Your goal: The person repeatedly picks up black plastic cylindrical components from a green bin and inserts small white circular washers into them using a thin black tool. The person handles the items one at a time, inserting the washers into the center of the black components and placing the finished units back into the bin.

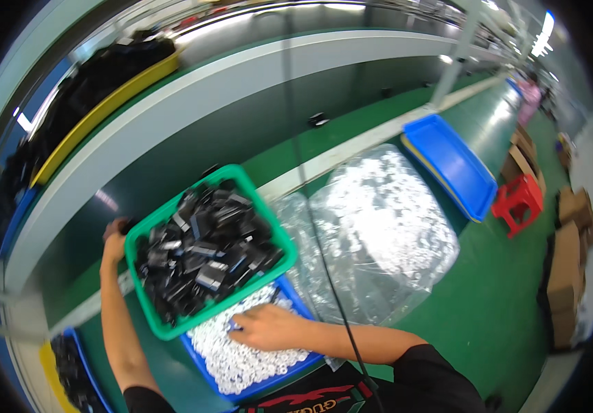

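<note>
Across the right edge of the blue tray, the right hand reaches into white rings, fingers curled together; I cannot tell whether they grip one. Beyond the green basket's left edge, the left hand is at a dark piece, its grip unclear. Picking up rings seems the step in hand; the next move likely calls for a fingertip pinch. Black parts heap the basket; a clear bag beside it holds white pieces.
</note>
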`<action>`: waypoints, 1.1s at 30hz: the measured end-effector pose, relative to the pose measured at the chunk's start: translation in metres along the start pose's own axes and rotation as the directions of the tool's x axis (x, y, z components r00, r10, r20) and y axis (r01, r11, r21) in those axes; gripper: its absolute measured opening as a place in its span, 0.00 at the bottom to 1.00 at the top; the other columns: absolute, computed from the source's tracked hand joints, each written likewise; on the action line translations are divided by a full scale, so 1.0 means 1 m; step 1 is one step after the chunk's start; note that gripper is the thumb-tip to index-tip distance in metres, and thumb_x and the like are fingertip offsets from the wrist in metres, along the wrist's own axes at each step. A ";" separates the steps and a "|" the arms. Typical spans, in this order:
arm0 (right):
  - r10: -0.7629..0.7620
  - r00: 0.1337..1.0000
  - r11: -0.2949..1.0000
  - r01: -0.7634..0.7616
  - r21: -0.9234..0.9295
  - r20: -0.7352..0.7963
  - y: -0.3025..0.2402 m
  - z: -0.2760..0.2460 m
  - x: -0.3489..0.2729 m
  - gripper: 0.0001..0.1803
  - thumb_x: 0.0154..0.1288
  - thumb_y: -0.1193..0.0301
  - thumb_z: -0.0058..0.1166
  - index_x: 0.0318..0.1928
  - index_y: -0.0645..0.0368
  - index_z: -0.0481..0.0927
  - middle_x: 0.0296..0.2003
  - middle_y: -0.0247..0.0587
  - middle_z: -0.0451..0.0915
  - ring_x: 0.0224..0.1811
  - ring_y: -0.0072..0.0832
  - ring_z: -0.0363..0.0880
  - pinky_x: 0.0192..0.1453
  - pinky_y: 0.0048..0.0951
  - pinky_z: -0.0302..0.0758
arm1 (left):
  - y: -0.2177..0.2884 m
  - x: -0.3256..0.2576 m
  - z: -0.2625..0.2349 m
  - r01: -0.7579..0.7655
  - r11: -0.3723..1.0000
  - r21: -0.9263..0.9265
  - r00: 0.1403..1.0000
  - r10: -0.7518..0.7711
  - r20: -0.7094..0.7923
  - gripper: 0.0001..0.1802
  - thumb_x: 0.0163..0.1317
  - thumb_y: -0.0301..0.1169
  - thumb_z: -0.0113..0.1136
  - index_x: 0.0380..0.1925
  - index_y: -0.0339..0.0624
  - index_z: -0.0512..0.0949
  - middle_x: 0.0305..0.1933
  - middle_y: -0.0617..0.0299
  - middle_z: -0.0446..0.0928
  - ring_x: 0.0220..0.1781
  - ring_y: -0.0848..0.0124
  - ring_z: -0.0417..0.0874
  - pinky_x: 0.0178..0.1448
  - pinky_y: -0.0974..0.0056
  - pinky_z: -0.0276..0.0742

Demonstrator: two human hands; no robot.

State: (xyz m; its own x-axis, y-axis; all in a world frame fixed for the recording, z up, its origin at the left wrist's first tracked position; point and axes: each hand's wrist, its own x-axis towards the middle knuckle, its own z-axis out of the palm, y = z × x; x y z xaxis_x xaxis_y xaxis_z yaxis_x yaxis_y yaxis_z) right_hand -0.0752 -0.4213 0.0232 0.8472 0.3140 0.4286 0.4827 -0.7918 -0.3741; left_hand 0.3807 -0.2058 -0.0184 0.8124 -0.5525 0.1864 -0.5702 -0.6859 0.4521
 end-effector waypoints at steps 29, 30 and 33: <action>0.021 0.998 0.989 -0.011 0.149 -0.064 0.003 0.000 -0.002 0.12 0.52 0.73 0.60 0.38 0.59 0.74 0.31 0.38 0.69 0.21 0.34 0.76 0.25 0.37 0.74 | 0.244 -0.128 -0.081 -0.352 0.935 -0.041 0.931 0.354 0.090 0.27 0.42 0.15 0.63 0.47 0.37 0.74 0.44 0.53 0.73 0.49 0.53 0.73 0.56 0.56 0.71; 0.016 0.997 0.989 -0.005 0.149 -0.071 0.004 -0.002 -0.002 0.12 0.52 0.73 0.60 0.39 0.59 0.75 0.32 0.39 0.69 0.22 0.34 0.76 0.25 0.36 0.75 | 0.243 -0.133 -0.083 -0.340 0.940 -0.040 0.938 0.342 0.053 0.27 0.42 0.15 0.63 0.48 0.37 0.74 0.44 0.53 0.74 0.49 0.53 0.73 0.55 0.56 0.71; 0.009 0.997 0.989 0.004 0.150 -0.083 0.005 0.000 -0.002 0.14 0.51 0.74 0.60 0.41 0.58 0.80 0.35 0.38 0.73 0.24 0.33 0.79 0.27 0.34 0.77 | 0.240 -0.144 -0.092 -0.368 0.930 0.005 0.930 0.367 0.015 0.27 0.43 0.19 0.62 0.49 0.36 0.74 0.43 0.52 0.75 0.47 0.53 0.74 0.54 0.56 0.71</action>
State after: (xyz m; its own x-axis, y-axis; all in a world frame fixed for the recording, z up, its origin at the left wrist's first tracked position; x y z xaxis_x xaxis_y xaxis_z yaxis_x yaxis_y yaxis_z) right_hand -0.0746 -0.4263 0.0206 0.8301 0.2624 0.4920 0.5136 -0.7032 -0.4916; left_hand 0.1382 -0.2475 0.1431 0.5440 -0.7732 0.3260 -0.8295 -0.4371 0.3475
